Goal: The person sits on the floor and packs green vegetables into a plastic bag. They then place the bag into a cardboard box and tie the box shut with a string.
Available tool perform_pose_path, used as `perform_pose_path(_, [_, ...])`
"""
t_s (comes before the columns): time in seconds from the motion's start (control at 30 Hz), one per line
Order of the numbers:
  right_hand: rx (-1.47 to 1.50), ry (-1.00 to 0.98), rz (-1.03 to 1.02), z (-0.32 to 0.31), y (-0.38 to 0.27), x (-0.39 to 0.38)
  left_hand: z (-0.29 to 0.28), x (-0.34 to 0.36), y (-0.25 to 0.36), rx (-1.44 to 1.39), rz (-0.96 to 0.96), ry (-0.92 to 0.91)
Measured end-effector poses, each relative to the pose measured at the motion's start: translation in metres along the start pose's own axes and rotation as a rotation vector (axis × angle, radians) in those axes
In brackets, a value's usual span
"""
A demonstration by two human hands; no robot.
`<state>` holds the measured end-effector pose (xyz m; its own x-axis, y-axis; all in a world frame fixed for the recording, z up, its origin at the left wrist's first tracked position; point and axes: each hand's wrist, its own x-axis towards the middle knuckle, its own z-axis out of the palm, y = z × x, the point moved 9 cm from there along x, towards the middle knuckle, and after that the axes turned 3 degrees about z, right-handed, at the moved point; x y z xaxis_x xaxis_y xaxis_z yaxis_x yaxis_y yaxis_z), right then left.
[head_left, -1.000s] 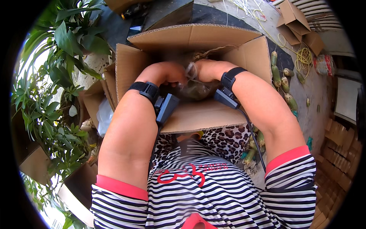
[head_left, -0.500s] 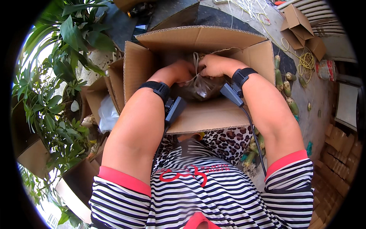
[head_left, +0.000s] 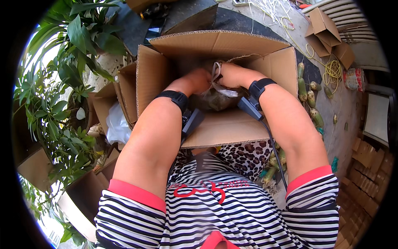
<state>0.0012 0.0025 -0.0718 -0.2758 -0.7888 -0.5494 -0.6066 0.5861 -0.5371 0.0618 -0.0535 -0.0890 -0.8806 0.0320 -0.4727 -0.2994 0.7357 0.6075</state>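
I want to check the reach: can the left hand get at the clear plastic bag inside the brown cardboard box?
Probably yes. The left hand is already inside the brown cardboard box at the clear plastic bag, beside the right hand; nothing blocks it.

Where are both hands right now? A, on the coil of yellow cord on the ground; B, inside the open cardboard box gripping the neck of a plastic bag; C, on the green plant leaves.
B: the left hand and right hand meet inside the open cardboard box, pinching the gathered neck of the plastic bag.
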Motion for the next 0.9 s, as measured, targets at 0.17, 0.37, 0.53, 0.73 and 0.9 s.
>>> perform_pose_path(0.17, [-0.105,0.046,-0.082,-0.008,-0.013,0.002,-0.001,0.008,-0.025,0.154,-0.009,-0.031])
perform_pose_path(0.37, [0.010,-0.183,0.116,-0.004,0.008,0.000,-0.009,0.006,-0.019,-0.043,-0.242,-0.028])
perform_pose_path(0.53, [-0.264,0.174,-0.099,-0.022,-0.007,0.002,-0.010,0.007,-0.020,-0.026,-0.175,-0.064])
perform_pose_path(0.73, [-0.348,0.164,-0.144,-0.026,-0.026,-0.009,-0.014,0.008,-0.019,0.072,-0.126,0.042])
perform_pose_path(0.9, [-0.120,-0.103,-0.012,-0.012,-0.005,0.002,-0.016,0.008,-0.012,0.257,-0.044,0.219])
